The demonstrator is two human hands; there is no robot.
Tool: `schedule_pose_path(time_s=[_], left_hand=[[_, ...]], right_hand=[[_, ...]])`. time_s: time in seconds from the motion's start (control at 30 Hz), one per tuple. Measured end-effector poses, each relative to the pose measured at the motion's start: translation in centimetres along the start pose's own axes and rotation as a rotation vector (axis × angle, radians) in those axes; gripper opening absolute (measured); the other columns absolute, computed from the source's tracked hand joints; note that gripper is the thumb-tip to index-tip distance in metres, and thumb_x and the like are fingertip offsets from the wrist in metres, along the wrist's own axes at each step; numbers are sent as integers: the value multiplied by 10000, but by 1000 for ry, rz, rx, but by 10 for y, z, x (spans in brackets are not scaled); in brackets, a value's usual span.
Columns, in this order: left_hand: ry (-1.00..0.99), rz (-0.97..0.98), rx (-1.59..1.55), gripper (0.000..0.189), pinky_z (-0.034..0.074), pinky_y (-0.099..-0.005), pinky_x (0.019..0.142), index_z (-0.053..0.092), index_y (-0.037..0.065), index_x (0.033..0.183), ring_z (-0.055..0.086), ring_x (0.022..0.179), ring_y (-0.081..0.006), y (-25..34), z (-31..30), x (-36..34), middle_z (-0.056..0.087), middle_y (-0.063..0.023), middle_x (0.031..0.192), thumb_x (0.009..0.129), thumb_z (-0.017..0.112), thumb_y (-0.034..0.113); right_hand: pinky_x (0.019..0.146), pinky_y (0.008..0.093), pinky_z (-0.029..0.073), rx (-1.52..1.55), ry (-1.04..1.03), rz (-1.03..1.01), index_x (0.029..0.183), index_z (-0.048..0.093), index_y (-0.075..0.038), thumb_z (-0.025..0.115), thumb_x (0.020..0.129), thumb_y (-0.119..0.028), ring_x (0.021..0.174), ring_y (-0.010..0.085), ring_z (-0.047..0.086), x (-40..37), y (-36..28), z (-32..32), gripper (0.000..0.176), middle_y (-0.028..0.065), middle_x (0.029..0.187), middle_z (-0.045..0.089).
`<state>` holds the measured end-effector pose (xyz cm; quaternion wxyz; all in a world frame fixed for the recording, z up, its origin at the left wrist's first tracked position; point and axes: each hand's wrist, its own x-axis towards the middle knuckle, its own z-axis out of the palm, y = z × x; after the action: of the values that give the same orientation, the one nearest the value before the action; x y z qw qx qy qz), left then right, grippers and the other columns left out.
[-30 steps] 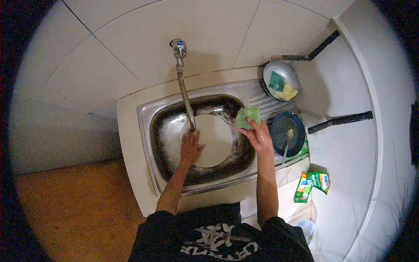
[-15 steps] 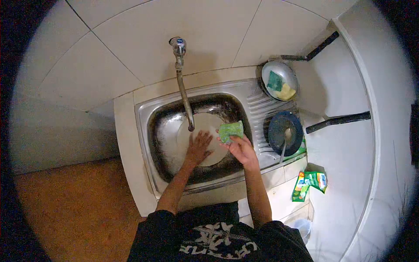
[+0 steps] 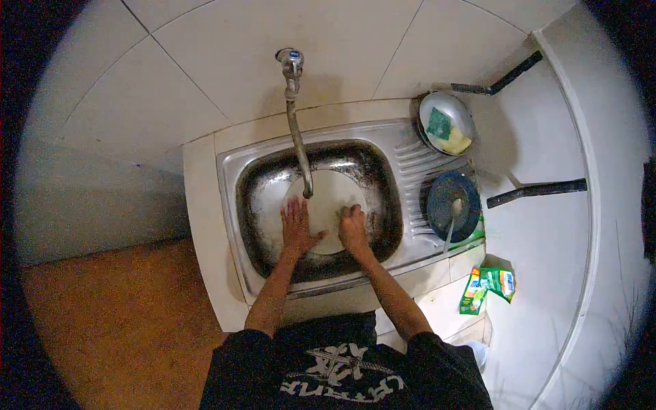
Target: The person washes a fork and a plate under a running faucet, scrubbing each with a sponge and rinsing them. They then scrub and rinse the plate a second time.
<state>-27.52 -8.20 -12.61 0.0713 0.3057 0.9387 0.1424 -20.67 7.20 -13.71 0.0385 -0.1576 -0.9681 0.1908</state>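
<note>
A large pale round plate [image 3: 331,188] lies in the steel sink [image 3: 386,205], under the end of the faucet. My left hand [image 3: 296,229] rests on the plate's left part, palm down with the fingers spread. On the right part of the plate, my right hand [image 3: 353,229] presses down with its fingers curled. The green sponge seen in it a moment earlier is hidden beneath those fingers. The bent faucet [image 3: 299,140] hangs between and above my hands; no water flow shows.
On the drainboard [image 3: 413,164] stand a metal bowl [image 3: 459,113] holding a dark green scouring pad [image 3: 439,124] and a yellow sponge [image 3: 456,142], and a dark pan [image 3: 444,198] with a spoon [image 3: 454,215]. Green packets [image 3: 482,288] lie at the lower right.
My right hand has turned over and gone down onto the plate, taking the green sponge out of sight. My left hand stays spread on the plate. The view has shifted slightly.
</note>
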Motion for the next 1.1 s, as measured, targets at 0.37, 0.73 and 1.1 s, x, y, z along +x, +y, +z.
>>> schedule_pose_path(time_s=[0.37, 0.73, 1.1], left_hand=[[-83, -64, 39, 1250, -7, -541, 992, 53, -22, 1314, -16, 1263, -402, -4, 26, 3, -8, -244, 1366, 435, 705, 582], [-256, -126, 43, 1316, -39, -561, 975, 9, -43, 1309, -56, 1262, -401, -1, 22, 13, -16, -254, 1364, 410, 609, 708], [-139, -75, 17, 1274, -29, -555, 977, 32, -23, 1318, -39, 1263, -404, -21, 61, 11, 8, -253, 1363, 428, 641, 655]], right_hand=[[671, 425, 454, -2, -277, -212, 909, 488, 42, 475, 713, -49, 789, 379, 518, -1, 9, 47, 216, 259, 970, 462], [671, 413, 457, -15, -91, -408, 860, 499, 19, 495, 670, -24, 741, 347, 532, 13, 21, 58, 194, 203, 829, 522], [661, 441, 439, 183, -237, -230, 803, 506, 9, 453, 732, -113, 756, 383, 527, 21, -1, 92, 151, 221, 834, 515]])
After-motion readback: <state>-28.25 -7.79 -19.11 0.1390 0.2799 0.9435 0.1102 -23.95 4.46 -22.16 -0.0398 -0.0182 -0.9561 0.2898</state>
